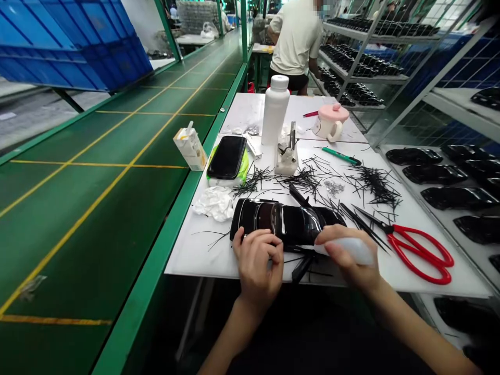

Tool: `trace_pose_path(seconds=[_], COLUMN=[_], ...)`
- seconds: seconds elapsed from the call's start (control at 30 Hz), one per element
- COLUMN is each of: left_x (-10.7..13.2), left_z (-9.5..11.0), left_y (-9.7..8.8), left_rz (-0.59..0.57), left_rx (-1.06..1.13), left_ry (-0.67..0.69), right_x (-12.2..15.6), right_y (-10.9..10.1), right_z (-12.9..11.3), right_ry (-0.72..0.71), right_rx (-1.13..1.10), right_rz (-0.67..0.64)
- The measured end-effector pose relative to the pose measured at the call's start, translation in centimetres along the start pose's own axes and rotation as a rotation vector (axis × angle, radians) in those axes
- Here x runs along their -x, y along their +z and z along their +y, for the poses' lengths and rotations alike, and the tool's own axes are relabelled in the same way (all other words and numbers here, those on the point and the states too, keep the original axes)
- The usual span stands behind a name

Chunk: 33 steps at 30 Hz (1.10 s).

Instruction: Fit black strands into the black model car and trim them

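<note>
Black glossy model car body (279, 224) lying at lower centre of frame on white table (195, 255). Left grip (258, 265) curled firmly over near side; right grip (346, 263) pinching white cloth (357, 251) against car's edge. Steady body, press lightly.

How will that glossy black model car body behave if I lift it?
The model car body looks like moulded plastic, so it's probably light for its size. Its glossy curved surface is likely slippery and may scratch easily.
</note>
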<state>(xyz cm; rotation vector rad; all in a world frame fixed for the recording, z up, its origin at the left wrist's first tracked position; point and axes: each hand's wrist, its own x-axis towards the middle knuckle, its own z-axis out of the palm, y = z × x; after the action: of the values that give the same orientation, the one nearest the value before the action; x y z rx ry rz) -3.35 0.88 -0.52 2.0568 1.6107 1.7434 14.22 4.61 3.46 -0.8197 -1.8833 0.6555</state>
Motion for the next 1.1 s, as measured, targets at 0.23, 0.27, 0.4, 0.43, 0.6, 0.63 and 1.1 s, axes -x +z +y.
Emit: trace_pose_path(seconds=[0.23, 0.27, 0.4, 0.43, 0.6, 0.63, 1.1], left_x=[0.14, 0.14, 0.18, 0.20, 0.37, 0.40, 0.54], left_z=[-0.14, -0.15, -0.20, -0.21, -0.27, -0.28, -0.30], left_y=[-0.15, -0.17, -0.25, -0.26, -0.23, -0.22, -0.21], left_rz=[0.014, 0.020, 0.025, 0.026, 0.032, 0.032, 0.040], left_rx=[0.034, 0.040, 0.062, 0.067, 0.095, 0.100, 0.108], left_ry=[0.004, 0.001, -0.006, -0.007, -0.018, -0.019, -0.026], right_x=[-1.03, -1.00, -0.71, -0.67, -0.67, -0.68, -0.66], right_y=[0.37, 0.45, 0.70, 0.73, 0.73, 0.70, 0.68], right_z=[0.04, 0.00, 0.12, 0.15, 0.06, 0.02, -0.07], right_ry=[-0.080, -0.091, -0.095, -0.096, -0.137, -0.144, -0.121], right_rx=[0.164, 0.182, 0.233, 0.237, 0.240, 0.244, 0.252], right_rz=[-0.100, -0.119, -0.162, -0.162, -0.168, -0.170, -0.172])
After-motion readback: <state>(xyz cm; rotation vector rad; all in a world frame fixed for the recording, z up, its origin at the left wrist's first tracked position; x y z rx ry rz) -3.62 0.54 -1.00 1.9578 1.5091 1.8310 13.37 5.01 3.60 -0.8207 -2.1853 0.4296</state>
